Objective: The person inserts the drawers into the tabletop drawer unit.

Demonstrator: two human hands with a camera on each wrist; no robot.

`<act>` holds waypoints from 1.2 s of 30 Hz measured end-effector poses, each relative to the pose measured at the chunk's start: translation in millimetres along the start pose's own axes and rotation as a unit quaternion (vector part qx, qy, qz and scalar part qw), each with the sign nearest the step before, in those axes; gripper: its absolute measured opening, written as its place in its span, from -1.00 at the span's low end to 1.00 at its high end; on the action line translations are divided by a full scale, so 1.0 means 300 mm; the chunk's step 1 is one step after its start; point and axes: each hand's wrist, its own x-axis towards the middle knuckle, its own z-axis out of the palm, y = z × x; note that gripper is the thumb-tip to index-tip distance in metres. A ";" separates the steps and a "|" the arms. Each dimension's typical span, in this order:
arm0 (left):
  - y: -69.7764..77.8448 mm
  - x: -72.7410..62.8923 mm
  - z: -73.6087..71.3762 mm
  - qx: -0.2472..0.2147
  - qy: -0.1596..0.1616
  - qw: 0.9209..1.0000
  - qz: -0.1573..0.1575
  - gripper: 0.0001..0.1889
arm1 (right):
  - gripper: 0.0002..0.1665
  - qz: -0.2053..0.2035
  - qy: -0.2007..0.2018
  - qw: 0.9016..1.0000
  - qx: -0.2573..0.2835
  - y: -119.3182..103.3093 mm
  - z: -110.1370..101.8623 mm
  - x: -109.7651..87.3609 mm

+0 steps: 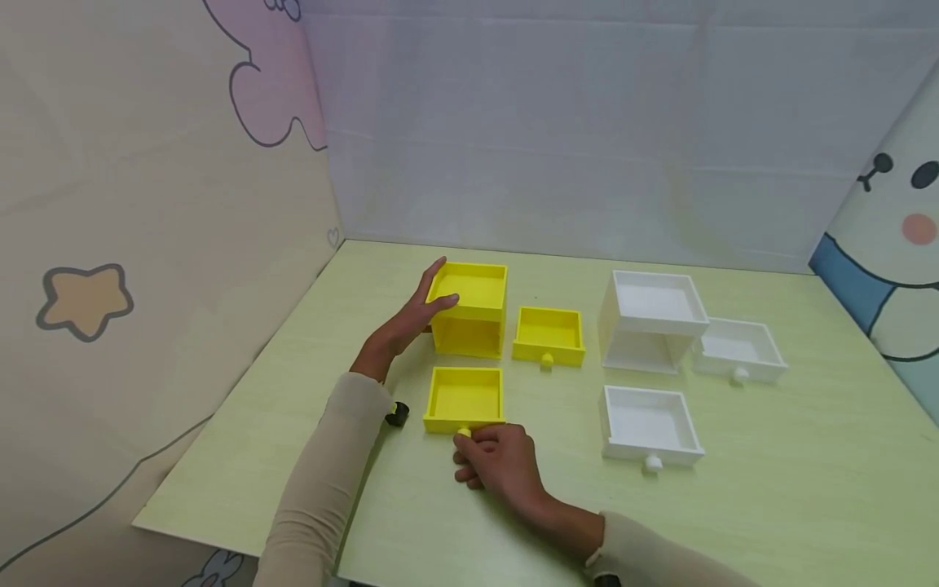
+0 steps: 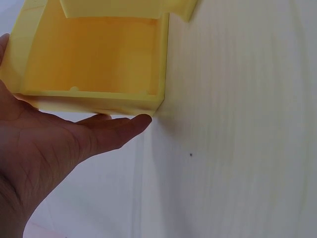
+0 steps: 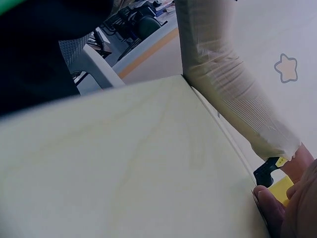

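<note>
On the left of the table stands a yellow open-fronted drawer cabinet (image 1: 473, 287) with a rimmed top. My left hand (image 1: 403, 319) holds its left side, thumb over the top edge; in the left wrist view, straight fingers (image 2: 119, 131) lie along that side. In front of the opening rests a yellow drawer (image 1: 464, 394). My right hand (image 1: 506, 465) pinches its round knob (image 1: 465, 433) between thumb and forefinger. Another yellow drawer (image 1: 548, 330) sits right of the cabinet, knob facing me. The right wrist view shows only part of my right hand (image 3: 302, 210).
Right of the yellow pieces stands a white drawer cabinet (image 1: 655, 306), with one white drawer (image 1: 651, 420) before it and another white drawer (image 1: 739, 346) beside it. Cloth walls (image 1: 572, 139) border the pale table (image 1: 807, 497). A small black device (image 1: 397, 414) hangs at my left cuff.
</note>
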 end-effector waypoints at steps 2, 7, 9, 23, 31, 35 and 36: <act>0.002 -0.002 0.000 -0.001 0.000 1.000 0.000 -0.16 | -0.67 -0.001 0.000 1.000 -0.003 0.000 0.001 0.002; 0.008 -0.007 0.003 0.001 0.002 1.000 -0.003 -0.15 | -0.67 -0.010 0.011 1.000 -0.007 0.003 0.002 0.005; 0.011 -0.006 0.004 0.002 0.002 1.000 -0.004 -0.15 | -0.67 -0.017 0.020 1.000 -0.010 0.006 0.002 0.006; 0.014 -0.005 0.005 -0.001 -0.002 1.000 0.001 -0.17 | -0.72 -0.057 0.064 0.995 -0.041 0.009 0.009 0.011; 0.012 -0.006 0.006 -0.002 -0.001 1.000 -0.003 -0.16 | -0.71 -0.072 0.074 0.994 -0.036 0.013 0.016 0.017; 0.011 -0.005 0.004 -0.004 -0.002 1.000 -0.001 -0.16 | -0.74 -0.091 0.092 0.991 -0.044 0.016 0.025 0.027; 0.011 -0.005 0.004 -0.004 -0.002 1.000 -0.001 -0.16 | -0.75 -0.097 0.098 0.989 -0.049 0.017 0.028 0.030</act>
